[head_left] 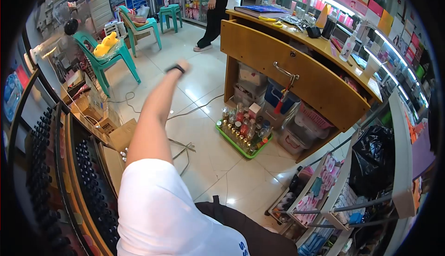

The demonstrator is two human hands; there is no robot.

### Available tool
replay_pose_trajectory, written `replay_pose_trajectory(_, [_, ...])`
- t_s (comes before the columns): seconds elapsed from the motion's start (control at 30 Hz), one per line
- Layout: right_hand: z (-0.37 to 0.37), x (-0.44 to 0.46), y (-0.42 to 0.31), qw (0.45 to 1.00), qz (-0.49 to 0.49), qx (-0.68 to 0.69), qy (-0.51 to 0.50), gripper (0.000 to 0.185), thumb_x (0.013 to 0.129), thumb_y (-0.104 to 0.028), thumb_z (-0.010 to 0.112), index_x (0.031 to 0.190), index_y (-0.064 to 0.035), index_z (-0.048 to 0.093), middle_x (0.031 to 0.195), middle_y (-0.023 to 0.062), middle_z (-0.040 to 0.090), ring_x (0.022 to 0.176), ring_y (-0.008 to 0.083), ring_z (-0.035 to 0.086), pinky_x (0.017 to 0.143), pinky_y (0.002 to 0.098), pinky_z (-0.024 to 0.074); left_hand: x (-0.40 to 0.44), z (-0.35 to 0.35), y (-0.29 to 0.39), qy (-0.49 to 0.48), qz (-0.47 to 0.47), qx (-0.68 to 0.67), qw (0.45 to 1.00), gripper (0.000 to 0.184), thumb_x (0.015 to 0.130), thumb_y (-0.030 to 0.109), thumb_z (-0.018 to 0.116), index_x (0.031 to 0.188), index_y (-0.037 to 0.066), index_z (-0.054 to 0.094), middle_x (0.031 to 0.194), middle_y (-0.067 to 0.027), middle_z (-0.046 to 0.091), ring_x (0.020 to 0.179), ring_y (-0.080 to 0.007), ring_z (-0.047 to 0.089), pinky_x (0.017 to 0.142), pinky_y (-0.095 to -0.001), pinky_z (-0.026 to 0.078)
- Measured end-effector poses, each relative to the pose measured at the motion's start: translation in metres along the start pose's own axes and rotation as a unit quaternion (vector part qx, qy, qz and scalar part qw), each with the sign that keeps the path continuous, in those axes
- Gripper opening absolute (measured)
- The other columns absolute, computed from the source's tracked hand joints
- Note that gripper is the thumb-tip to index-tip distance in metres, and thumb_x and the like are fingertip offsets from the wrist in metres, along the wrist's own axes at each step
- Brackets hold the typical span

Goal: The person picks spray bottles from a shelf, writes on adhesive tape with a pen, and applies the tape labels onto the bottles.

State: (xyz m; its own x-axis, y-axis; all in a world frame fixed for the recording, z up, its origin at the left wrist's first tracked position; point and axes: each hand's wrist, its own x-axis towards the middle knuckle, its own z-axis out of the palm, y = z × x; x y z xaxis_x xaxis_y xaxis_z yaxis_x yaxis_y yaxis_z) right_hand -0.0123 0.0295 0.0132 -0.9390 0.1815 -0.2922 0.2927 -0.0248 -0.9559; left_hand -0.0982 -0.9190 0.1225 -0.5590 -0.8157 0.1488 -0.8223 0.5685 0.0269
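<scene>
My left hand is stretched out forward, with a black band round the wrist. The hand looks small and blurred, and its fingers cannot be made out. No object shows in it. Behind it lies the pale tiled floor, with green plastic chairs to the left and a wooden desk to the right. A white sleeve covers my upper arm. My right hand is outside the view.
A green tray of small bottles stands on the floor by the desk. Cables cross the tiles. Racks of dark-capped bottles line the left; shelves of packets stand at right. Another person stands ahead near a green chair.
</scene>
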Motion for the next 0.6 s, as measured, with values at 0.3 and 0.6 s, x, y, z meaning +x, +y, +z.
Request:
replay_pose_trajectory(0.3, [-0.002,0.007,-0.002,1.0,0.023,-0.001,0.007,0.042,0.087,-0.03,0.046,0.12,-0.0043,0.045,0.121,0.013,0.046,0.107,0.0268,0.045,0.093,0.0355,0.0357,-0.072,-0.123,-0.114,0.008,-0.374,-0.219,0.901,0.051,0.091,0.024,0.03,0.138,0.016,0.013,0.129,-0.0141,0.042,0.114,-0.0281,0.045,0.091,-0.0468,0.037])
replay_pose_trajectory(0.6, [-0.003,0.016,-0.002,0.999,0.032,0.003,0.003,0.042,0.087,-0.03,0.046,0.121,-0.0044,0.045,0.122,0.0128,0.045,0.107,0.0266,0.045,0.092,0.0356,0.036,-0.082,-0.12,-0.129,-0.025,-0.396,-0.29,0.871,0.05,0.09,0.037,0.022,0.136,0.016,0.018,0.128,-0.0142,0.042,0.115,-0.0266,0.044,0.092,-0.0441,0.035])
